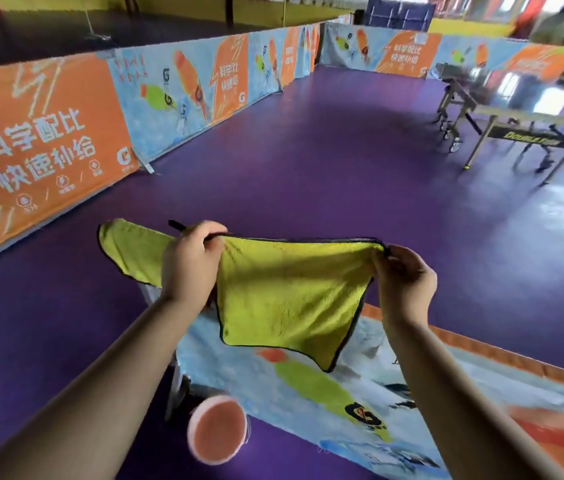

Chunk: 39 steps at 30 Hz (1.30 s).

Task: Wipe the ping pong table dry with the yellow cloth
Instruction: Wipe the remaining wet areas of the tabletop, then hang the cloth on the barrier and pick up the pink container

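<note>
Here, the left hand (192,261) and the right hand (403,277) are holding the yellow cloth (291,299) up in the air, stretched between them by its top edge. The left fingers (211,233) are curling round the dark-trimmed edge, one corner flopping out past them; the right fingers (382,259) are pinching the opposite corner. The cloth is hanging above a printed barrier (412,393) and the purple floor (308,168). The ping pong table (523,95) is standing well apart, far right. A round orange disc (217,432) is showing near the barrier's foot.

You stand in an indoor table tennis hall: a purple sports floor (308,174), printed court barriers (48,140) fencing playing areas, a wheeled ping pong table (523,95).
</note>
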{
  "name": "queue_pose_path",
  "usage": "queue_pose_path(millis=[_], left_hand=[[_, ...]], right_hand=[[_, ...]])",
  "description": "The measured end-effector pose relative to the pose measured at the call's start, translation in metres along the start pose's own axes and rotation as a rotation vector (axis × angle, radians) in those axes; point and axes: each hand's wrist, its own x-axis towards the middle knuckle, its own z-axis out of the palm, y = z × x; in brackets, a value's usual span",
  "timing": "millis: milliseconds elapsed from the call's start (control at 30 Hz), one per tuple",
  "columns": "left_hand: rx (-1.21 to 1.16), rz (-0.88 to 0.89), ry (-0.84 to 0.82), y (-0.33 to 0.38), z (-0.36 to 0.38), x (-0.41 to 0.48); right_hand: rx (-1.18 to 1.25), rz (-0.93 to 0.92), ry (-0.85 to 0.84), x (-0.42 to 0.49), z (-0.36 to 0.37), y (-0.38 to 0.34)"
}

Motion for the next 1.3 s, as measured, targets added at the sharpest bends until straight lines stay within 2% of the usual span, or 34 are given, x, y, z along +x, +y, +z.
queue_pose_path(millis=[100, 233, 467, 567, 633, 800, 933, 1067, 1167, 1300], left_hand=[[0.013, 0.028, -0.067, -0.002, 0.024, 0.049], [-0.005, 0.141, -0.199, -0.009, 0.059, 0.087], [0.038, 0.266, -0.615, -0.045, 0.108, 0.118], [-0.027, 0.290, -0.809, -0.060, 0.113, 0.114], [-0.055, 0.322, -0.880, -0.071, 0.110, 0.111], [0.076, 0.514, -0.957, -0.094, 0.090, 0.108], [0.099, 0.574, -0.952, -0.100, 0.085, 0.105], [0.104, 0.584, -0.931, -0.106, 0.082, 0.105], [0.076, 0.577, -0.893, -0.113, 0.082, 0.104], [0.064, 0.639, -0.842, -0.119, 0.087, 0.104]], right_hand=[[-0.034, 0.012, 0.129, 0.015, 0.019, 0.001], [-0.218, 0.033, 0.208, 0.029, 0.038, 0.007], [-0.482, 0.139, 0.132, 0.033, 0.062, 0.030], [-0.551, 0.168, 0.062, 0.024, 0.061, 0.039], [-0.644, 0.168, 0.065, 0.013, 0.053, 0.047], [-0.867, 0.019, 0.148, -0.022, 0.035, 0.069], [-0.935, -0.054, 0.211, -0.039, 0.036, 0.079], [-1.002, 0.022, 0.265, -0.040, 0.036, 0.075], [-1.031, 0.152, 0.260, -0.037, 0.040, 0.072], [-1.058, 0.195, 0.238, -0.036, 0.048, 0.068]])
